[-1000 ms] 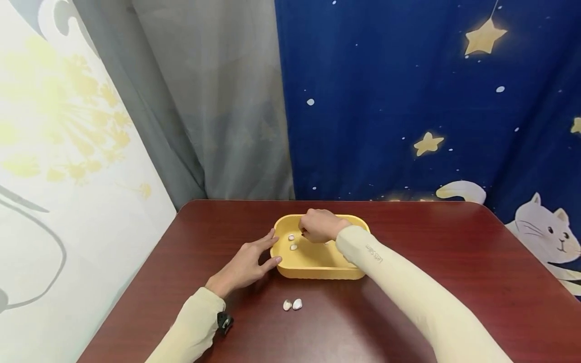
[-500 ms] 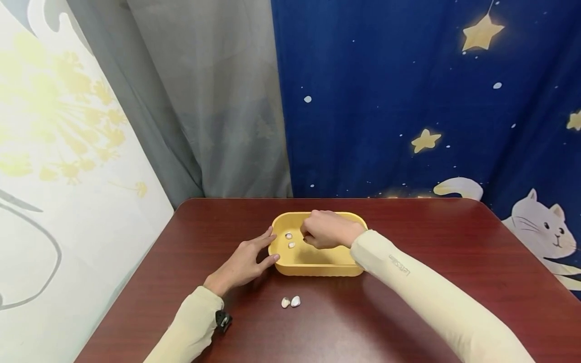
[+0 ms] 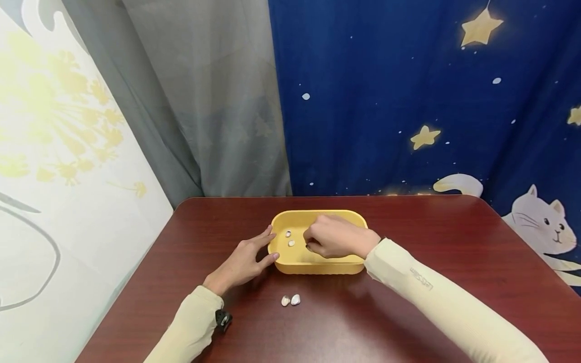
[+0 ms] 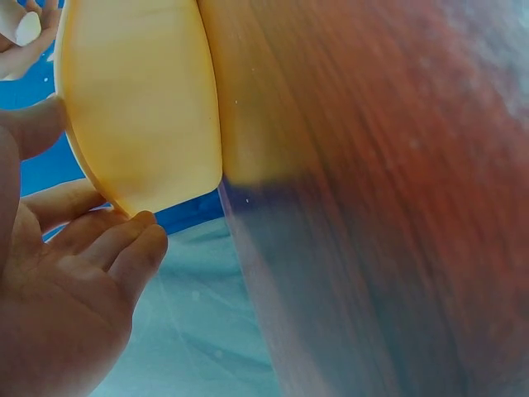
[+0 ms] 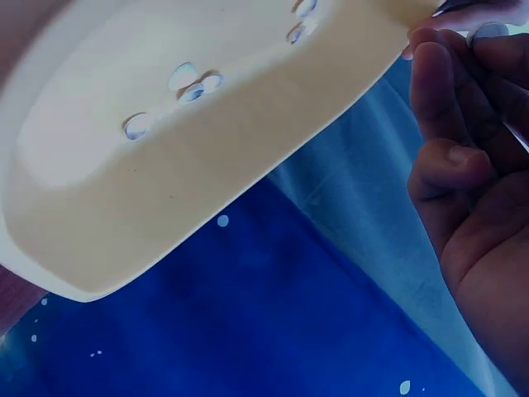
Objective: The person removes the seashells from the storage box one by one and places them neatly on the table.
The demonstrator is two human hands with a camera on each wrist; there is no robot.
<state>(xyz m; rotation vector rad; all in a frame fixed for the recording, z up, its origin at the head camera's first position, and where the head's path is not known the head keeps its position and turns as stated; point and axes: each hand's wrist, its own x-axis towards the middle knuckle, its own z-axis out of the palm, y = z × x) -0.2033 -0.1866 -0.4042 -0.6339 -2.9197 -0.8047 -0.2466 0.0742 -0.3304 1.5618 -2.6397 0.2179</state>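
Observation:
A shallow yellow plastic tray (image 3: 318,269) stands on the dark red table. My left hand (image 3: 240,262) holds its left end, thumb and fingers spread along the rim. My right hand (image 3: 338,236) is over the tray, fingers curled. It pinches a small whitish oval piece (image 5: 488,33), like a shell or pebble, hidden from the head view. Beyond my left thumb, the left wrist view shows this pale piece (image 4: 29,29) too. Several similar white pieces (image 5: 136,126) lie in the tray, two of them visible left of my right hand in the head view.
Two more white oval pieces (image 3: 290,300) lie side by side on the table (image 3: 408,302), in front of the tray. A grey curtain (image 3: 227,101) and a blue star-patterned curtain (image 3: 386,101) hang behind the table. A pale printed panel (image 3: 68,201) is at the left.
My right hand has moved slightly right and toward me over the tray, its forearm shifting right as well. My left hand keeps its place at the tray's left end.

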